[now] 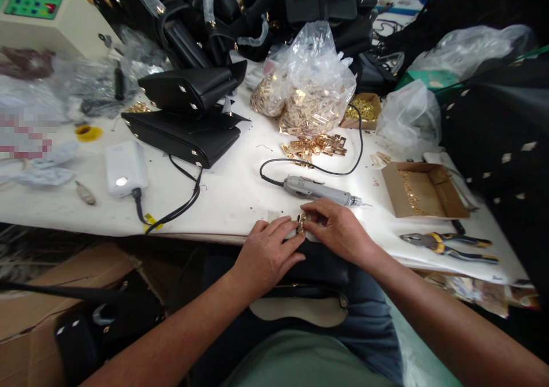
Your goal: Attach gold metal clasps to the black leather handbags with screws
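My left hand [268, 252] and my right hand [337, 227] meet at the near edge of the white table [231, 187]. Both pinch a small gold metal clasp [301, 222] fixed to a pale strap piece of the black handbag [313, 272] lying on my lap. The fingers of both hands are closed round the clasp. Just beyond my right hand lies a grey electric screwdriver [315, 191] with a black cord.
Pliers [446, 243] lie at the right edge. A cardboard box of small gold parts [422, 190], plastic bags of gold hardware [313, 98], loose gold clasps [315, 146], stacked black handbags [189, 112] and a white power adapter [126, 168] stand on the table.
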{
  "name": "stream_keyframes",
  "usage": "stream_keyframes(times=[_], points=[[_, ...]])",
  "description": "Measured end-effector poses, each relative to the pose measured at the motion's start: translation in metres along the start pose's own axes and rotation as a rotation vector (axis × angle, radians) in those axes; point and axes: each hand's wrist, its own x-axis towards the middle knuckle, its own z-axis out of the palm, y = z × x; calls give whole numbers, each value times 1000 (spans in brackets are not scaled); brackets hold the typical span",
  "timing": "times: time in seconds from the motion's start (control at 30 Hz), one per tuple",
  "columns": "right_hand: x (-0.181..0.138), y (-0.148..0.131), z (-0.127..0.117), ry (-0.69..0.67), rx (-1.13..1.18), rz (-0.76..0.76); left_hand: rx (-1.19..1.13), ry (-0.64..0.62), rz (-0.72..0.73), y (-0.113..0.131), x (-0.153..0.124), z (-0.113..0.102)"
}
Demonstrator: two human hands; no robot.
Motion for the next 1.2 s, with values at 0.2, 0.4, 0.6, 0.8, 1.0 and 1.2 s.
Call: stream_keyframes(times=[0.2,0.4,0.6,0.8,1.0,1.2], points=[[-7,2,1,1,47,-50,-6,29,-5,0,-1,1],[-8,7,6,38,79,-63,-11,22,-6,-1,-1,2],[-7,6,6,24,18,-90,-14,14,-18,-1,0,2],[-5,2,5,20,-9,-71,1,2,-6,0,0,1],[-6,8,-1,-25,9,-132,-10,3,4,-2,0,2],[-9,13,-4,-39,25,-162,-6,42,21,-3,-2,4]])
